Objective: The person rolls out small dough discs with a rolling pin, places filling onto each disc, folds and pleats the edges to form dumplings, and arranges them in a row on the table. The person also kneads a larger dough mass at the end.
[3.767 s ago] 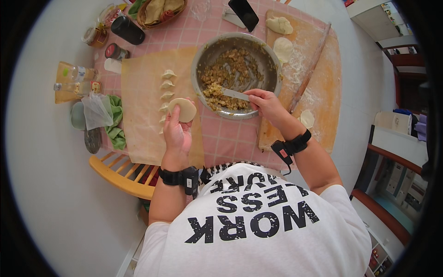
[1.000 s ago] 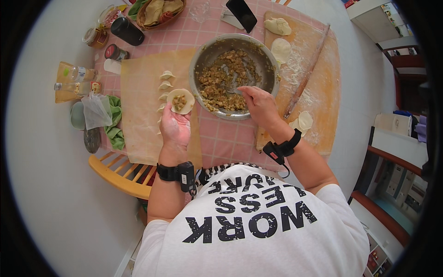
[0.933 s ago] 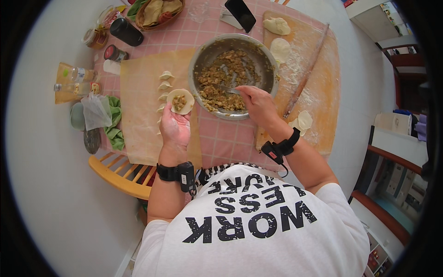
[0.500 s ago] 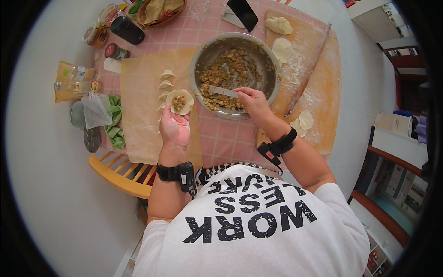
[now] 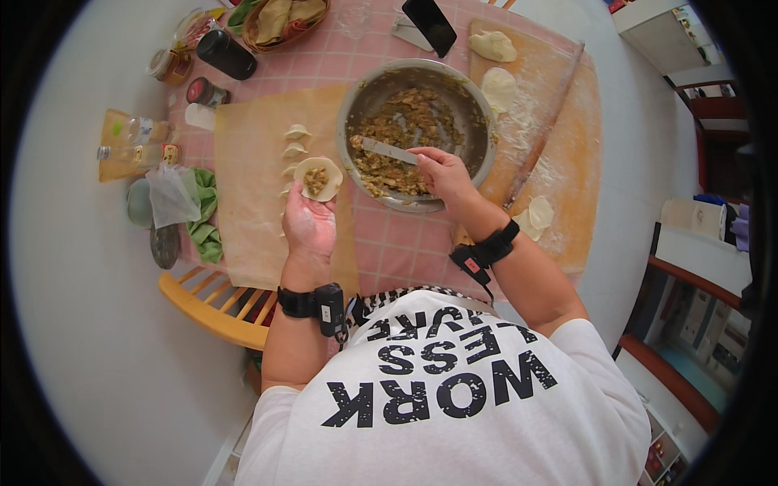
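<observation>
A round dumpling wrapper [image 5: 331, 188] lies on the fingers of my left hand [image 5: 310, 227], palm up, with a clump of filling [image 5: 314, 180] in its middle. My right hand [image 5: 445, 176] grips a flat metal spatula [image 5: 389, 151] and holds it over the large steel bowl [image 5: 489, 162]. A bit of filling sits on the spatula's tip. Inside the bowl, chopped meat filling [image 5: 412, 113] covers much of the bottom. Folded dumplings [image 5: 294, 150] stand in a column on a yellowish sheet [image 5: 259, 211], partly hidden behind the wrapper and my left hand.
On the right, a floured wooden board [image 5: 567, 170] carries a rolling pin [image 5: 547, 121], a dough lump [image 5: 492, 46] and flat wrappers [image 5: 498, 89]. A phone [image 5: 429, 27], a basket [image 5: 285, 40], jars and bottles [image 5: 142, 154] line the table's far and left sides. A wooden chair [image 5: 215, 312] stands near left.
The spatula's tip has risen a little from the filling, now carrying a bit of it. My left hand still holds the filled wrapper, and the whole view has shifted slightly.
</observation>
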Tool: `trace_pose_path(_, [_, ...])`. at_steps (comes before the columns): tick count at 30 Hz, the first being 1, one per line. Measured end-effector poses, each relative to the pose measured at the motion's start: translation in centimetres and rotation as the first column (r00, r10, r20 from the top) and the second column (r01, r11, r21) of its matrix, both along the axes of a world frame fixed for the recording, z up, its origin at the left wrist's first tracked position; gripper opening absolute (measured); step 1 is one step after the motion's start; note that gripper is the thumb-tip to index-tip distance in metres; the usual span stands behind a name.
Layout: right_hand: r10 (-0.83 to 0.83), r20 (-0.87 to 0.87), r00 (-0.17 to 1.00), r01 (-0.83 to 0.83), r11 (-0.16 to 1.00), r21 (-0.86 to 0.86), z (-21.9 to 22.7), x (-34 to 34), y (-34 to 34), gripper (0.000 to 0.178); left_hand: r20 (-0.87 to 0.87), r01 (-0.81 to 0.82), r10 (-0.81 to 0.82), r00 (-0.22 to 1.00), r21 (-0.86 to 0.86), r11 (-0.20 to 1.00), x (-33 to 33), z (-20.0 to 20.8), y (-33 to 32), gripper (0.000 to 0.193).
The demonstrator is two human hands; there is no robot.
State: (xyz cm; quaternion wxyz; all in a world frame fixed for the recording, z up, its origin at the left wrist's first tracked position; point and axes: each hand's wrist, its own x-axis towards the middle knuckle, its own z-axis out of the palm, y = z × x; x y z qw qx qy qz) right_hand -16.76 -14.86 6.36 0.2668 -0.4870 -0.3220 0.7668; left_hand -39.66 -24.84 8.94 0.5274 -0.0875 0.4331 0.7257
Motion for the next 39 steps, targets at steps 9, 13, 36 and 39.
trace_pose_path(9, [-0.096, 0.389, 0.916, -0.303, 0.472, 0.828, 7.0, 0.8, -3.0, 0.028, 0.04, 0.111, -0.116, 0.992, 0.103, 0.988, 2.2, 1.7, 1.6, 0.036])
trace_pose_path(13, [-0.25, 0.574, 0.779, -0.585, 0.04, 0.81, 8.1, 0.0, -4.7, 0.048, 0.059, 0.149, -0.159, 0.986, 0.145, 0.978, 2.8, 2.3, 2.1, 0.037])
trace_pose_path(36, [-0.338, 0.621, 0.707, -0.5, 0.382, 0.777, 8.7, 3.7, -3.7, 0.029, 0.028, 0.023, -0.025, 0.999, 0.079, 0.997, 1.9, 2.1, 1.6, 0.035])
trace_pose_path(39, [-0.357, 0.723, 0.592, -0.67, 0.28, 0.687, 6.6, 4.9, -3.0, 0.023, 0.04, 0.061, -0.064, 0.997, 0.077, 0.995, 2.0, 2.3, 1.6, 0.035])
